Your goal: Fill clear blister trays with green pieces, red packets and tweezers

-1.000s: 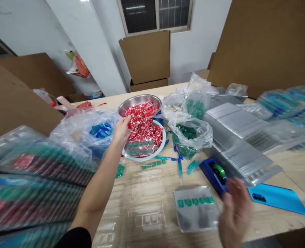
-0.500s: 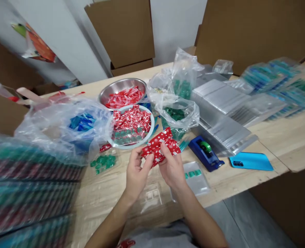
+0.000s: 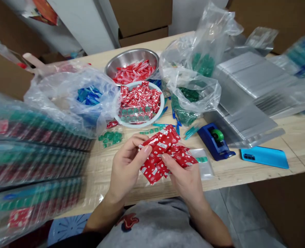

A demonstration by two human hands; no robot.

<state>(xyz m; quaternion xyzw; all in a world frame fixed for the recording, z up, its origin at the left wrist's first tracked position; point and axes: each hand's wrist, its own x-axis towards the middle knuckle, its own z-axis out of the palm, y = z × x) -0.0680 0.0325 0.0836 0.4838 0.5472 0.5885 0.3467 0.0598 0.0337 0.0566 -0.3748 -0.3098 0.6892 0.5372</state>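
Several red packets with white print (image 3: 165,146) are between my hands, above the front of the table. My left hand (image 3: 129,165) pinches one by its left end, thumb on top. My right hand (image 3: 185,175) grips overlapping packets from the right, its thumb pressed on them. Behind my hands stands a pale round bowl (image 3: 116,119) heaped with more red packets (image 3: 139,94) and a clear strip of green pieces (image 3: 135,114). Partly hidden by my right hand lies a clear plastic tray (image 3: 206,170) with green pieces in it.
Stacks of filled clear packs (image 3: 38,155) rise at the left. Behind are a steel bowl of red-and-pink sticks (image 3: 135,72), a plastic bag with blue pieces (image 3: 89,94) and one with green pieces (image 3: 191,94). A blue tape dispenser (image 3: 213,141) and blue phone (image 3: 264,156) lie right.
The view has tipped down and come closer. The red packets, bunched together before, are now fanned apart between my hands, with more of their printed faces showing.
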